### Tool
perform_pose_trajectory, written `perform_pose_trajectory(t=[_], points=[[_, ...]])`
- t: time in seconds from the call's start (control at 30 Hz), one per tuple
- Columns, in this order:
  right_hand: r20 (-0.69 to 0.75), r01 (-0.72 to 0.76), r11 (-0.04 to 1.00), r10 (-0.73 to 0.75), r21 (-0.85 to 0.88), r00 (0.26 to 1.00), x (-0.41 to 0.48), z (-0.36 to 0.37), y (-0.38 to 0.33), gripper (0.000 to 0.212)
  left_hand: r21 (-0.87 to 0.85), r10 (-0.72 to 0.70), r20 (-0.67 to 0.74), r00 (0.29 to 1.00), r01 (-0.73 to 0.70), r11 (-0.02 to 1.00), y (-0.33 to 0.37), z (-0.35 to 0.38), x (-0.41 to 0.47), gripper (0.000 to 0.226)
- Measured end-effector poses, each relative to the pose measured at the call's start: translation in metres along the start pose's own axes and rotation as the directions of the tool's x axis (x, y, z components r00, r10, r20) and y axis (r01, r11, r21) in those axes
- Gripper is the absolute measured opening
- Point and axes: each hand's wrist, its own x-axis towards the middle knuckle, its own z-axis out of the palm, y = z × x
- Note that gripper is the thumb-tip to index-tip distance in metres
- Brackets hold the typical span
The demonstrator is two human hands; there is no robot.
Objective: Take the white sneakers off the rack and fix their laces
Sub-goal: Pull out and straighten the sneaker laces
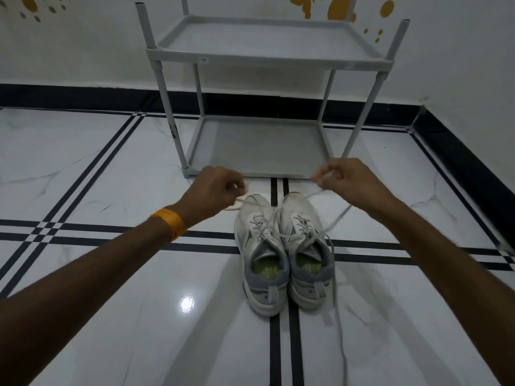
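Observation:
Two white sneakers with grey heels stand side by side on the floor, toes pointing away from me: the left sneaker (260, 254) and the right sneaker (306, 246). My left hand (214, 188) is closed on one lace end beyond the toes. My right hand (348, 181) is closed on the other lace end (320, 192). Both strands run taut from the right sneaker's eyelets up to my hands, crossing over the toes. A further loose lace (338, 316) trails along the floor to the right of the shoes.
A grey two-shelf rack (267, 55) stands bare just behind the sneakers, against the white wall. The glossy white tiled floor (111, 168) has black stripes. A black skirting runs along the wall and the right side.

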Motion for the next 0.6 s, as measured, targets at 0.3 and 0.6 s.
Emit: perform_pose_trajectory(t=[0.3,0.6], points=[[0.000,-0.084,0.740,0.114,-0.667,0.994,-0.008,0.023,0.103,0.012,0.540,-0.186,0.164,0.969,0.070,0.839,-0.113,0.006,-0.060,0.012],[0.219,0.248,0.844,-0.160,-0.475,0.963,-0.017,0.069,0.045,0.022,0.251,-0.180,0.148,0.973,0.139,0.958,-0.023,0.057,-0.051,0.024]])
